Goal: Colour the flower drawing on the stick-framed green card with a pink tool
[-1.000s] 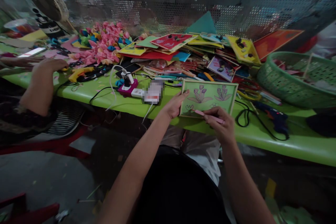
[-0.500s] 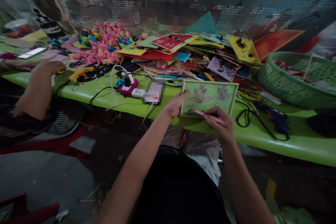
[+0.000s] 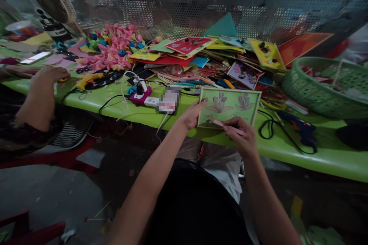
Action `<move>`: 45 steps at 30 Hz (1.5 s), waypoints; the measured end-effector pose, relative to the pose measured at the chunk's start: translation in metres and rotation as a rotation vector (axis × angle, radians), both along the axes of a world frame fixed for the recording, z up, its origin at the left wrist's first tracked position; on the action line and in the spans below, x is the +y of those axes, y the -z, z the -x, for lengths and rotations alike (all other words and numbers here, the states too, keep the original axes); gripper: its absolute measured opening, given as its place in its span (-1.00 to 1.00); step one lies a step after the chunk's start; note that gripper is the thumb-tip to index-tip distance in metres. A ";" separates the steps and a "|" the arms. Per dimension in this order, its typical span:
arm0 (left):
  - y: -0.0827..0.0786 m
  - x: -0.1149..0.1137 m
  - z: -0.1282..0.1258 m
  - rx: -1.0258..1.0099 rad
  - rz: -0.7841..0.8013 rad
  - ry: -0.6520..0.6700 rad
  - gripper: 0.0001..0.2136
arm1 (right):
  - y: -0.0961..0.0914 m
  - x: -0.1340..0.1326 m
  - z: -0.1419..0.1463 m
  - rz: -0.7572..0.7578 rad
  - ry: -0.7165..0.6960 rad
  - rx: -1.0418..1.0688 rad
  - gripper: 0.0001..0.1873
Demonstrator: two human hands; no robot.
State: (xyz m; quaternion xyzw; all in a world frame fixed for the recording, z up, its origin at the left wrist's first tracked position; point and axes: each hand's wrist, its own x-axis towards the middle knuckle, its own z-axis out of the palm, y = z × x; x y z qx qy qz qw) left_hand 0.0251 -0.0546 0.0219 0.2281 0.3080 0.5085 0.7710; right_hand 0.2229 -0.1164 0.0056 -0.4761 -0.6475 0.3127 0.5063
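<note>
The green framed card (image 3: 229,108), with flower outlines drawn on its face, stands tilted at the near edge of the green bench (image 3: 330,157), in front of the person. The left hand (image 3: 192,116) grips the card's left side, thumb on the face near the upper corner and fingers behind it. The right hand (image 3: 243,136) is closed around a pink stick (image 3: 228,127), whose tip lies against the lower part of the card's face.

Over the last second almost nothing has moved: card, stick and both hands sit where they were, so the work on the card's lower edge looks like a slow, steady pass and not a new step. The only shift is at the left end of the bench, where another person's hand (image 3: 47,75) has slid slightly along the near edge.

Just right of the card, a black cord (image 3: 268,130) loops toward a dark glue gun (image 3: 301,129) lying on the bench. Beyond that, at the right end, sits a green basket (image 3: 322,86). Behind the card, along the far edge, lies a pile of coloured cards (image 3: 218,51), and further left a heap of pink paper flowers (image 3: 115,48). A power strip (image 3: 140,95) with plugs lies left of the card near the front edge.
</note>
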 end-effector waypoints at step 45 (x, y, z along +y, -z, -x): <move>0.010 0.004 0.001 0.001 -0.067 0.018 -0.73 | 0.000 -0.001 0.002 -0.010 0.000 -0.046 -0.88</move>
